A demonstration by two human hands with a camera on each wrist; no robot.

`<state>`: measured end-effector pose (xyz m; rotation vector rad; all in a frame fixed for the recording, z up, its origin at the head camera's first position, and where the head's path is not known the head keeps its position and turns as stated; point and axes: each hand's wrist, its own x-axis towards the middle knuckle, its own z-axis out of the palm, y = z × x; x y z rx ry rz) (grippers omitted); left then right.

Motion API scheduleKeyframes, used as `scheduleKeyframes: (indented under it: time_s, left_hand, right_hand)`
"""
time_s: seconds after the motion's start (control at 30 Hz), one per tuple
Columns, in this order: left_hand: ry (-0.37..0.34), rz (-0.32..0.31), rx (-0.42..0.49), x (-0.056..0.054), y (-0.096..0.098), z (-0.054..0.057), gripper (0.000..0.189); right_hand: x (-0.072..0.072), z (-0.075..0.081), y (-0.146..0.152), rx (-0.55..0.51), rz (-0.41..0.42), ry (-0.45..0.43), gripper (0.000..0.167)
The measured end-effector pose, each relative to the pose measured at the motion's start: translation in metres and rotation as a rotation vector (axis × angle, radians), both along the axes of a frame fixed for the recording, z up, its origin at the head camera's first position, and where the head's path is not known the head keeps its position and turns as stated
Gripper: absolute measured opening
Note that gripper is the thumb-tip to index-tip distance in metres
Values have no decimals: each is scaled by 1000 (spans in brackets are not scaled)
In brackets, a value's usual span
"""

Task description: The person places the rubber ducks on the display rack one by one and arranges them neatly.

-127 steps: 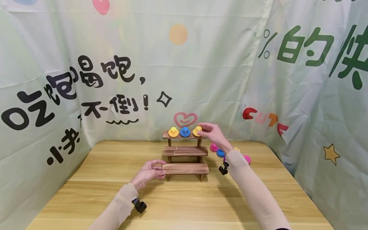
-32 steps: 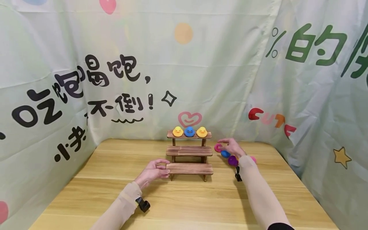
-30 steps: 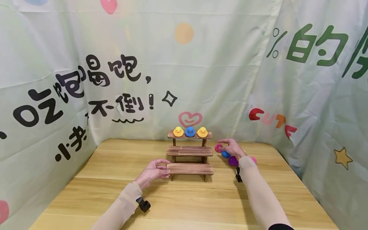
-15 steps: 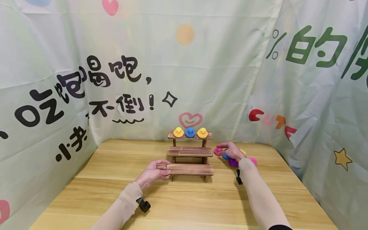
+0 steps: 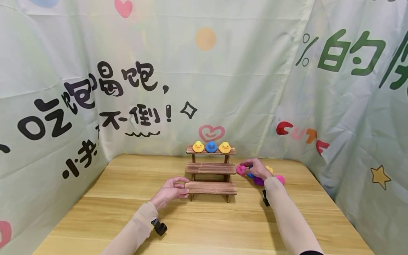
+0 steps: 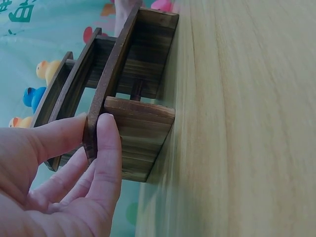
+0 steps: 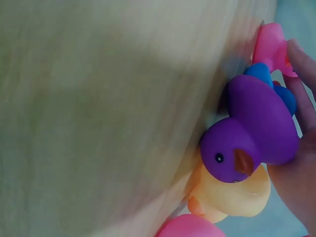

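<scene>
My left hand (image 5: 169, 193) pinches the left end of the lowest step of a three-tier wooden display stand (image 5: 210, 187). In the left wrist view, thumb and forefinger of the left hand (image 6: 74, 182) lie on either side of that board. At the stand's right, my right hand (image 5: 258, 168) pinches a pink rubber duck (image 5: 241, 170) low over the table; a gap beneath it cannot be made out. Just beside that hand sit a purple duck (image 7: 261, 118), a blue duck (image 7: 259, 72) partly hidden behind it, and a yellow duck (image 7: 237, 192).
A yellow duck (image 5: 198, 147), a blue duck (image 5: 211, 147) and another yellow duck (image 5: 224, 147) stand in a row on the top step. A second pink duck (image 5: 280, 179) lies by the right sleeve. Printed cloth (image 5: 153, 42) hangs behind the wooden table (image 5: 204, 226).
My right hand went from the top step's right-hand yellow duck to the pink duck, took hold of it and shifted it slightly nearer. The left hand stays on the stand.
</scene>
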<state>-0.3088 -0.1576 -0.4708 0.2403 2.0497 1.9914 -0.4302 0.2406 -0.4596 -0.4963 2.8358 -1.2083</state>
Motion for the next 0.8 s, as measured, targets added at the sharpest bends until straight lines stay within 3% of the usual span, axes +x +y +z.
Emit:
scheduleKeyframes:
  time_s: [0.43, 0.8]
  left_hand:
    - [-7, 11, -5, 1, 2, 1, 46]
    - [-2, 1, -1, 2, 1, -1, 48]
  right_hand:
    - [6, 20, -4, -141, -23, -33, 39]
    - [22, 39, -11, -187, 62, -8, 40]
